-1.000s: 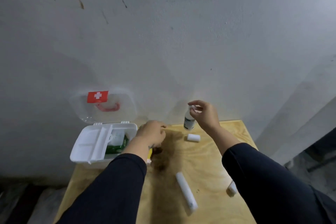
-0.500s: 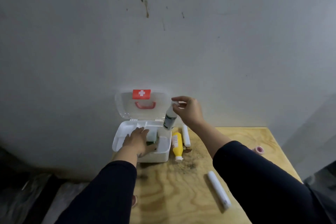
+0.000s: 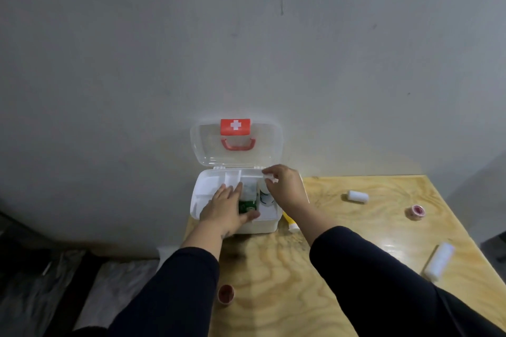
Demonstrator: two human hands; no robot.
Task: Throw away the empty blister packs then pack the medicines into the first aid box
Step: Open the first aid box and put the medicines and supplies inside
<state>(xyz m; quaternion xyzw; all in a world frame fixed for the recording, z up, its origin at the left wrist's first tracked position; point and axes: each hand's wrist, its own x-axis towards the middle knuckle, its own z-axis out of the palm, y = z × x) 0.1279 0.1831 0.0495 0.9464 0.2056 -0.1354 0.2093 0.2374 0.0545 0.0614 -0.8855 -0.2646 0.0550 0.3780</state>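
Note:
The white first aid box [image 3: 202, 189] stands open at the table's far left corner, its clear lid [image 3: 235, 142] with a red cross leaning on the wall. My left hand [image 3: 227, 208] lies flat over the box, fingers spread on a green pack [image 3: 246, 206] inside. My right hand [image 3: 284, 186] grips a small white spray bottle [image 3: 264, 195] by its top, and the bottle's lower part is inside the box's right compartment. A yellow bottle [image 3: 290, 223] lies just right of the box, mostly hidden by my right forearm.
On the wooden table [image 3: 342, 227] lie a short white roll [image 3: 358, 196], a pink tape roll [image 3: 418, 211] and a long white roll [image 3: 438, 261] near the right edge. A small red cap [image 3: 226, 293] sits at the front left. The wall stands right behind the box.
My right hand has carried the spray bottle from the table's right to the box and lowered it into the compartment. My left hand moved into the box and spread flat. The view swung left.

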